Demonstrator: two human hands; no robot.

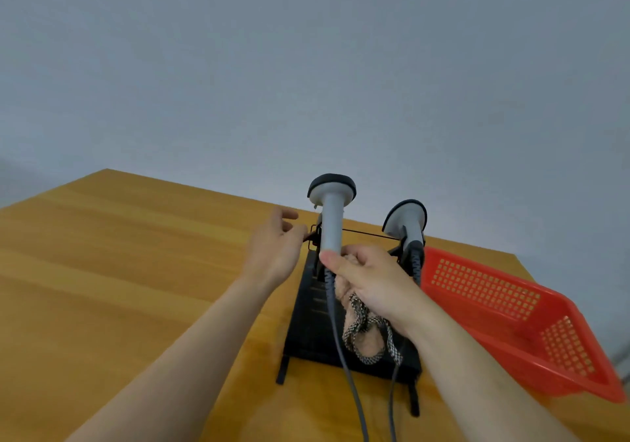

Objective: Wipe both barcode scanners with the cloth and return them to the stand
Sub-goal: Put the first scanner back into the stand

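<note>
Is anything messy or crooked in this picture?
Nothing looks broken or spilled. The only untidy bit: the checkered cloth hangs bunched from the right hand, which also grips one barcode scanner. The other scanner sits in the stand.

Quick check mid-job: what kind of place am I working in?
Likely a plain indoor workbench or shop counter: wooden table, bare grey wall, two corded barcode scanners at a black stand, red plastic basket beside it.
</note>
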